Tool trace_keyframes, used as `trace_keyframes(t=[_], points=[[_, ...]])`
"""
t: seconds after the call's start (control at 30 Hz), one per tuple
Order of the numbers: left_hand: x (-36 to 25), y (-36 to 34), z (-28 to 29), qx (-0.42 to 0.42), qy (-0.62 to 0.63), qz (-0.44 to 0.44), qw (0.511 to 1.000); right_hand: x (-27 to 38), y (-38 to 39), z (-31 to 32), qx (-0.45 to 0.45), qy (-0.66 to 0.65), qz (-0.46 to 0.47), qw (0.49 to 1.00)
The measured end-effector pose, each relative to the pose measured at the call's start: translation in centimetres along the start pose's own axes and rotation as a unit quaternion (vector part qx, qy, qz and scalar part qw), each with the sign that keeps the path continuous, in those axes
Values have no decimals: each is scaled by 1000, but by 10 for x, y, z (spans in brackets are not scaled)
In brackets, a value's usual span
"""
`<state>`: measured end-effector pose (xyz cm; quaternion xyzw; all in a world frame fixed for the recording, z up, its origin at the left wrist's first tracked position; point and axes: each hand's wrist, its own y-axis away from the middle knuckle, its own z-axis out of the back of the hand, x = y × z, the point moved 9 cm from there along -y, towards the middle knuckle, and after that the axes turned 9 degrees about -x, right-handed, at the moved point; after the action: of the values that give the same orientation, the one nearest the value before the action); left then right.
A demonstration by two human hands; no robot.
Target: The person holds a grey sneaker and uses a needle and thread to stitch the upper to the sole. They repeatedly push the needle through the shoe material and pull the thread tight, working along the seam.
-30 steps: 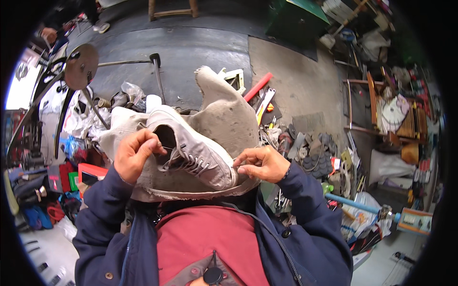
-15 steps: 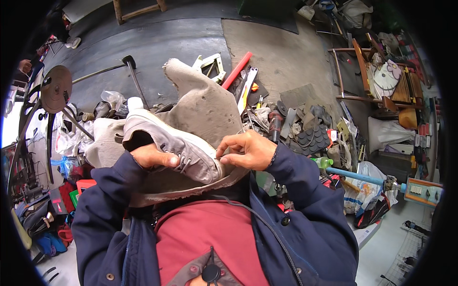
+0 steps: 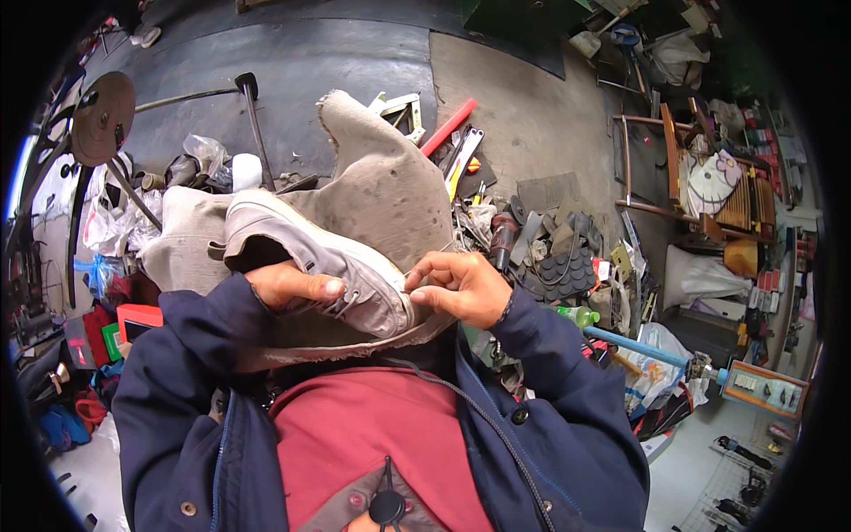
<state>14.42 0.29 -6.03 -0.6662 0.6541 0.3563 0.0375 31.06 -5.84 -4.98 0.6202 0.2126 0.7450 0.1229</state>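
A grey lace-up sneaker with a pale sole lies tilted across my lap, its toe pointing right and toward me. My left hand grips it over the side near the laces, thumb on top and the other fingers hidden behind the shoe. At the toe, my right hand is closed in a pinch against the edge of the sole. Whatever is between those fingertips, if anything, is too small to make out. Beneath the shoe spreads a thick, worn beige cloth with a frayed edge.
Beyond the cloth lie a red bar and a heap of rubber pieces. A metal stand with a round brown disc rises at the left. A wooden folding chair and a blue rod are on the right.
The view has shifted a little, so the surroundings sit differently in the picture. Both hands keep their places on the sneaker, the right one still pinching at the toe.
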Motion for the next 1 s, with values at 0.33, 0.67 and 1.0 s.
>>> trace_keyframes(t=[0.33,0.67,1.0], points=[[-4,6,18,-130,-152,13,980,35,2,-3,-26,237,156,959],[2,6,24,-111,-121,-4,986,19,-13,2,33,195,135,971],[10,8,41,-145,-109,21,983,-8,7,56,-111,402,163,894]])
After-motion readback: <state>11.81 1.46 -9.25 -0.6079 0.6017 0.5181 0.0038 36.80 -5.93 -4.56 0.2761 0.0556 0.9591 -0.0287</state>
